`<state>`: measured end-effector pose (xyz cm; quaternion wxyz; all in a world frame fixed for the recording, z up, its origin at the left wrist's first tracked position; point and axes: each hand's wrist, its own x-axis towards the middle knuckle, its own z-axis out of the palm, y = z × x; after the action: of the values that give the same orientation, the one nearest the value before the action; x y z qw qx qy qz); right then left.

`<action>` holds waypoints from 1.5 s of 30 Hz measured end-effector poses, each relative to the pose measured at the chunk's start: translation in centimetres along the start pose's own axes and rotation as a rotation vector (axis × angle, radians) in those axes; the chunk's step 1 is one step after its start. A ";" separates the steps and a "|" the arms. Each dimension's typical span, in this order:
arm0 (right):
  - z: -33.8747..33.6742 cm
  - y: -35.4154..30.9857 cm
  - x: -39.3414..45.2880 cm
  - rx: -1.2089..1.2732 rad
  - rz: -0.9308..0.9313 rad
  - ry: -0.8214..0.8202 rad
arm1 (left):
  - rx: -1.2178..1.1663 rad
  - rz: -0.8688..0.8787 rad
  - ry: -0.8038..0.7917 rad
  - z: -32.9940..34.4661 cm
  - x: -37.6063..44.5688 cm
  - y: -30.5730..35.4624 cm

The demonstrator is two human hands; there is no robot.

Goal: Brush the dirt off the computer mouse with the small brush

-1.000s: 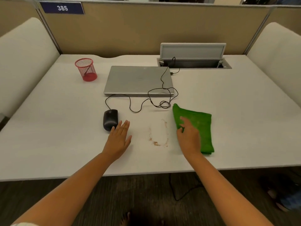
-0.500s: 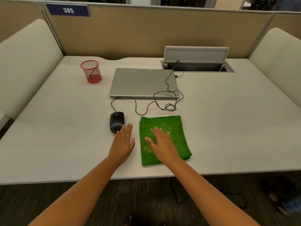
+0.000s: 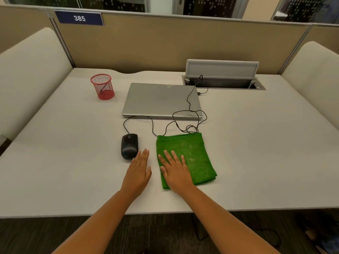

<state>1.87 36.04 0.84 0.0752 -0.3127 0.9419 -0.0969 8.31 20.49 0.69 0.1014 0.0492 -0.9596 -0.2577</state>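
A black wired computer mouse (image 3: 129, 146) lies on the white desk (image 3: 64, 162), its cable looping back toward the laptop. My left hand (image 3: 138, 171) rests flat on the desk just right of and below the mouse, fingers together, holding nothing. My right hand (image 3: 175, 170) lies flat, fingers spread, on the left part of a folded green cloth (image 3: 190, 154), which shows faint brownish specks. A thin dark stick, perhaps the small brush, leans inside the red mesh cup (image 3: 102, 86) at the back left.
A closed grey laptop (image 3: 161, 99) sits behind the mouse and cloth. The black cable (image 3: 185, 123) coils between laptop and cloth and runs into an open cable hatch (image 3: 222, 83). Beige partitions wall the desk at the back and sides.
My right hand slid the green cloth leftward over the brown dirt on the desk, which is now covered. The left hand stayed beside the mouse. The view tilted slightly.
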 end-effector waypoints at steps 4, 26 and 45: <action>-0.8 3.8 0.1 -0.041 0.043 -0.008 | -0.044 -0.043 0.013 -0.1 0.2 0.2; -5.7 28.0 -9.2 -0.147 0.199 0.015 | 0.058 0.015 -0.096 5.6 4.5 8.3; -8.7 34.2 -11.9 -0.033 0.301 0.029 | 0.154 -0.025 -0.200 5.8 4.1 8.5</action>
<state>-10.09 71.29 2.41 0.0700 -0.1675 0.9806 -0.0733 2.69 30.05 0.80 -0.0021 0.0431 -0.9812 -0.1879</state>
